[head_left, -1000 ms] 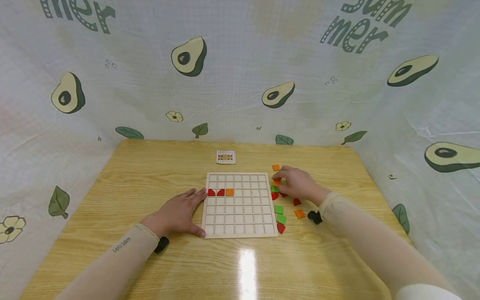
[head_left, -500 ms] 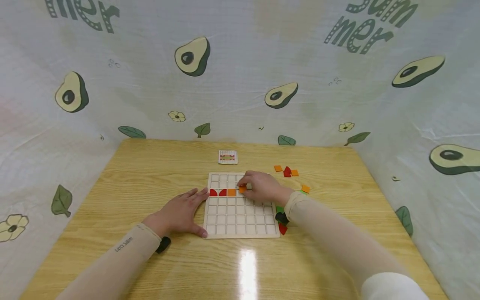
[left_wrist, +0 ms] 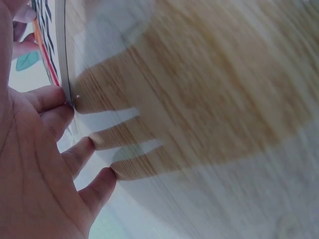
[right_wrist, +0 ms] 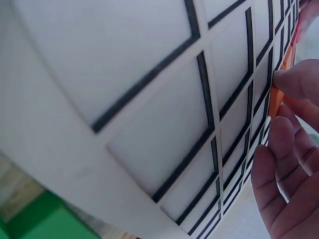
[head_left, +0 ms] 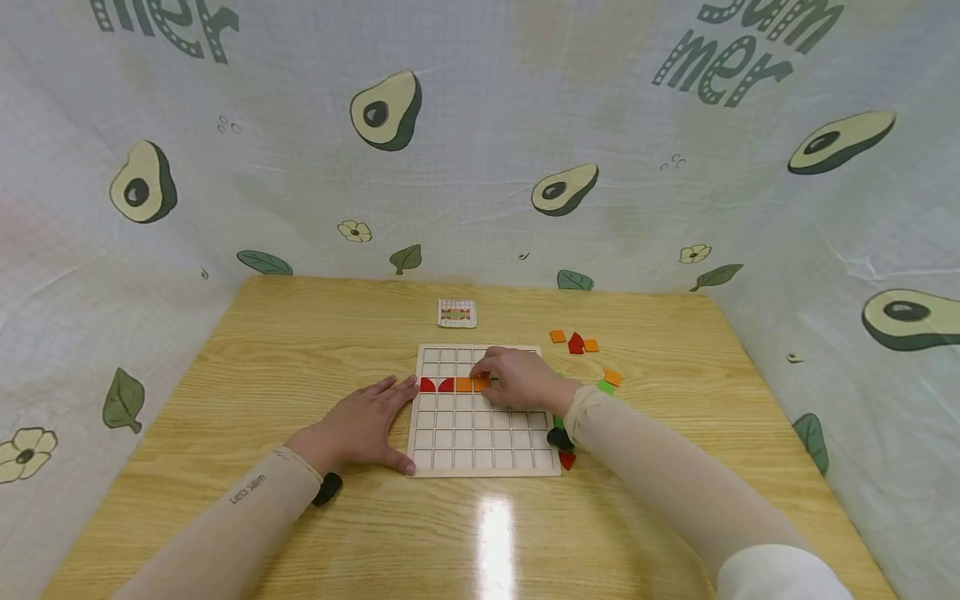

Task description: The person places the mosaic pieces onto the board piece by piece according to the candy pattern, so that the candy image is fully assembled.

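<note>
A pale wooden grid board (head_left: 462, 460) lies on the table. My left hand (head_left: 360, 427) rests at its left side, fingers spread straight and touching the edge, as the left wrist view also shows. Over the board, my right hand (head_left: 521, 379) pinches an orange square tile (head_left: 482, 384) between thumb and fingers. That tile (right_wrist: 276, 101) sits low at the grid in the right wrist view. Left of it in the same row lie another orange square (head_left: 464, 385) and two red rounded tiles (head_left: 446, 385). The right hand hides some cells.
A small pattern card (head_left: 457, 313) lies behind the board. Loose orange squares (head_left: 557, 337), a red piece (head_left: 576, 343) and a green square (head_left: 605, 387) lie to the right. Another red tile (head_left: 567, 460) is near the board's right corner, partly covered by the right wrist.
My right hand has moved left from the loose tiles to the board with the orange square tile, then lowered it beside the other orange one. My left hand has stayed put.
</note>
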The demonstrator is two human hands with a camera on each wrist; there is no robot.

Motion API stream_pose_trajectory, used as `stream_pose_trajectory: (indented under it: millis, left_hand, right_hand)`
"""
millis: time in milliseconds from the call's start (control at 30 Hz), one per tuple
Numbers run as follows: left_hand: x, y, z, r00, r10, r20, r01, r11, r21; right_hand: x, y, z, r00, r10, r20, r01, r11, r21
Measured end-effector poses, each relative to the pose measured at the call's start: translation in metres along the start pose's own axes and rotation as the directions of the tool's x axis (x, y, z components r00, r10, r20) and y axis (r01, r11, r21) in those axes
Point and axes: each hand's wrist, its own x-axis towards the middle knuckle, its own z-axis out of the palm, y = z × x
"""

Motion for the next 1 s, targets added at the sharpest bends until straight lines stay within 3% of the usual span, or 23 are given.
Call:
stream_pose_trajectory:
  millis: [400, 600, 833, 1000]
  left_hand:
    - [0.001, -0.001, 0.002, 1.0, 0.0, 0.005, 0.0, 1.0, -0.008]
    - [0.0, 0.001, 0.001, 1.0, 0.004, 0.004, -0.004, 1.0, -0.013]
    - [-0.001, 0.002, -0.001, 1.0, -0.004, 0.008, 0.004, 1.0, -0.013]
    - [-0.001, 0.002, -0.001, 1.0, -0.003, 0.004, 0.003, 1.0, -0.007]
  right_hand:
    - [-0.003, -0.002, 0.0, 1.0, 0.015, -0.008, -0.015, 1.0, -0.012]
    - [-0.011, 0.002, -0.011, 0.998, 0.062, -0.018, -0.062, 0.998, 0.014]
    - [-0.038, 0.026, -0.035, 0.994, 0.109, -0.016, -0.108, 0.992, 0.061]
    - [-0.065, 0.051, -0.044, 0.988, 0.15, -0.034, -0.149, 0.988, 0.042]
